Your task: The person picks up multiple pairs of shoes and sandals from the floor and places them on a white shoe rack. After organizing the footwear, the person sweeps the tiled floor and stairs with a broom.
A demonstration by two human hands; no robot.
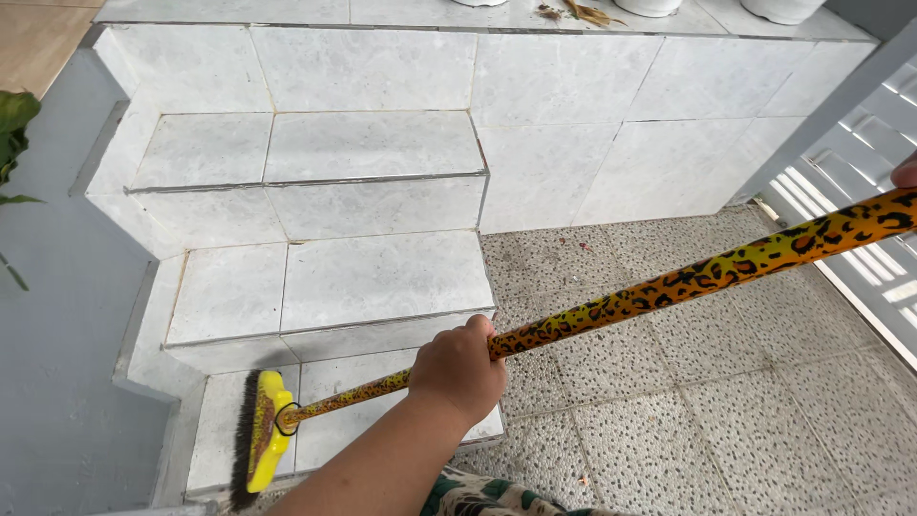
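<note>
One left hand (457,368) wraps its grip around one leopard-patterned yellow broom handle (669,285); the right hand (906,173), at three o'clock, shows too little to tell. One yellow-backed dark-bristled broom head (260,435) rests on the lowest of three white tiled steps (382,277).

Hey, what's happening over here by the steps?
A person holds a long broom with a leopard-patterned yellow handle. The left hand grips the handle partway down; the right hand is barely visible at the frame's right edge, near the upper end. The yellow broom head with dark bristles rests on the lowest white tiled step, beside the pebbled floor.
</note>
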